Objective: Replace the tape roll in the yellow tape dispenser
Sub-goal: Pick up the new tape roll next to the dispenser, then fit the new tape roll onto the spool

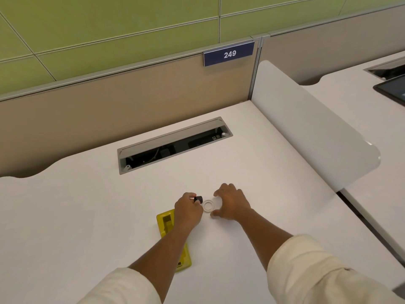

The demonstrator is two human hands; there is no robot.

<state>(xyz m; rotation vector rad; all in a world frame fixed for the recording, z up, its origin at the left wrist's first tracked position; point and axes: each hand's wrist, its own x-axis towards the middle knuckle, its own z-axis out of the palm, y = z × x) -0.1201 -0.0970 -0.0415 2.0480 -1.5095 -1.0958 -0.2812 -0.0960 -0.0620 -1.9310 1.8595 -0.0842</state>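
One head-worn wide-angle view looks forward and down from close above the flat white desk point(87, 216), facing the beige fabric partition point(109, 110).

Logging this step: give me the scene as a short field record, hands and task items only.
left hand: pinches a small black spool above the desk
right hand: fingers curled around the clear tape roll, grip unclear
tape roll: lying flat on the white desk, between the hands
yellow dispenser: on the desk, partly under the left forearm, roll slot empty

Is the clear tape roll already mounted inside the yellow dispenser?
No, the clear tape roll lies flat on the white desk between the two hands, outside the yellow tape dispenser.
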